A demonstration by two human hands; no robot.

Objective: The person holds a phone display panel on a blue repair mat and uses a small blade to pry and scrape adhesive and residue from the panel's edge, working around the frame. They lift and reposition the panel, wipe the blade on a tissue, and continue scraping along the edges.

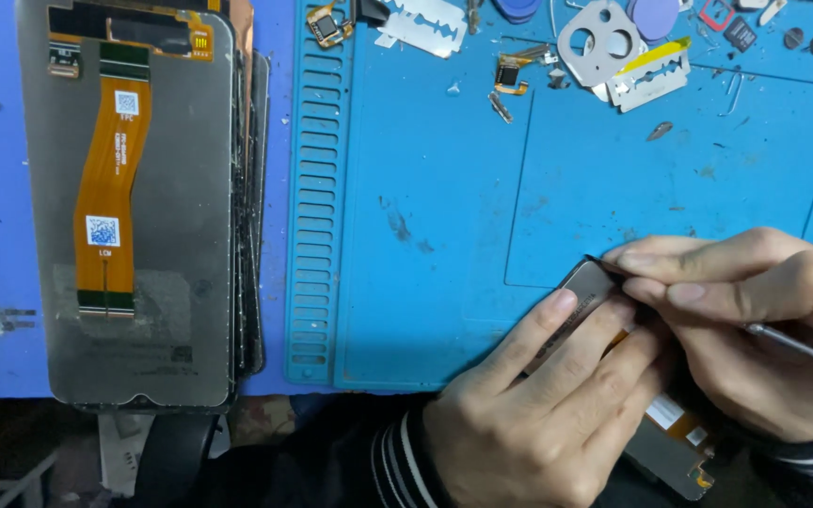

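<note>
While you work at the lower right of the frame, both your hands close on a thin grey phone screen panel [583, 299] held over the blue silicone repair mat [444, 198].

Your left hand [538, 404] grasps the panel from below, fingers laid flat along its back; your right hand [755, 329] pinches a slim metal tool [802, 346] whose tip meets the panel's upper corner. The panel looks light, stiff and brittle, with an orange ribbon cable at its lower end, so it is likely best gripped by its long edges, away from the cable. At the upper left lies a stack of similar grey screen panels [143, 216] with an orange flex cable. Along the top edge sit razor blades [425, 23] and a silver camera frame [599, 42].
</note>
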